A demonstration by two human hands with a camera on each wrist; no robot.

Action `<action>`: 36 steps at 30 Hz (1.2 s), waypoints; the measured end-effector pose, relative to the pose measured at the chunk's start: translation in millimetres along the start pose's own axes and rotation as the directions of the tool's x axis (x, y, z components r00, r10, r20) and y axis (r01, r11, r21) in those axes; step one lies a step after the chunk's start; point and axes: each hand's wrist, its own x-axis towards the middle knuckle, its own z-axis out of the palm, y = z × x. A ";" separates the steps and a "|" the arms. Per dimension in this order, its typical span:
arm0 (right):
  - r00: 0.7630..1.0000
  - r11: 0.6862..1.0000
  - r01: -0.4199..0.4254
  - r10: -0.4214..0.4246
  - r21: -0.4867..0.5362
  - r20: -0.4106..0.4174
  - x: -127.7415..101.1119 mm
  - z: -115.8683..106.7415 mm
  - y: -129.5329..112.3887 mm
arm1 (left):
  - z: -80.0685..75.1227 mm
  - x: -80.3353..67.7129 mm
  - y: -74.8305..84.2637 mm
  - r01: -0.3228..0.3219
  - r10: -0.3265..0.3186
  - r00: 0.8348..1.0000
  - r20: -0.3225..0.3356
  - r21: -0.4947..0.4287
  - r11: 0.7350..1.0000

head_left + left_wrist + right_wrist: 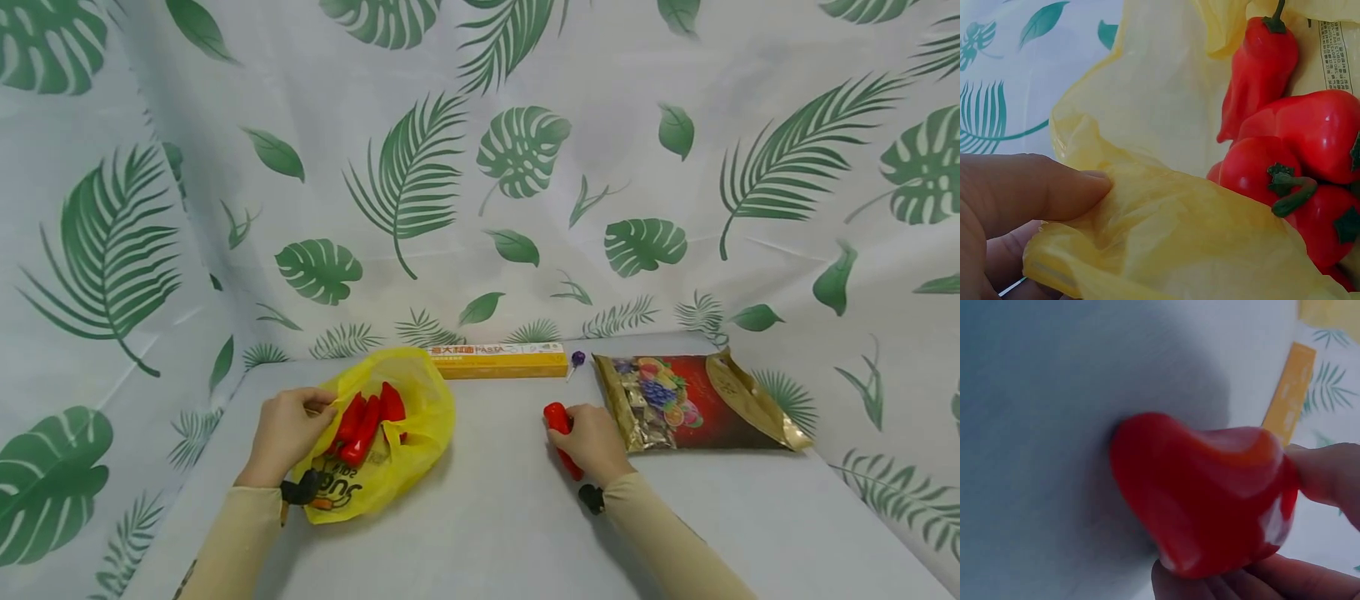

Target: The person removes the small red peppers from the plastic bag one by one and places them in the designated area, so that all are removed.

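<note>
A yellow plastic bag [405, 433] lies on the grey table [495, 517] with several red peppers [363, 421] inside. My left hand [288, 429] pinches the bag's rim [1116, 206] between thumb and fingers, and the peppers [1291, 156] with green stems show in the bag's mouth. To the right, my right hand [592, 442] grips another red pepper [558, 429] that rests on the table. In the right wrist view that pepper [1204, 494] fills the frame, with fingers [1329, 475] curled round it.
A long yellow pasta box [498, 360] lies at the back of the table, a purple lollipop [576, 359] beside it. A red and gold snack bag [693, 400] lies at the right. Leaf-print cloth walls [480, 167] enclose the table.
</note>
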 end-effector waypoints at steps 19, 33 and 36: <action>0.998 0.996 -0.045 0.041 -0.075 -0.052 -0.2 -11.8 22.7 | 0.7 1.4 1.0 0.013 -0.013 1.000 0.016 -0.018 1.000; 0.995 0.993 -0.080 0.075 -0.092 -0.058 23.7 -6.2 18.4 | 1.6 -0.3 0.8 0.013 -0.012 1.000 0.014 -0.030 0.999; 0.996 0.993 -0.085 0.081 -0.084 -0.040 25.6 -7.3 16.9 | -0.4 0.2 -0.6 0.015 -0.014 1.000 0.008 -0.023 1.000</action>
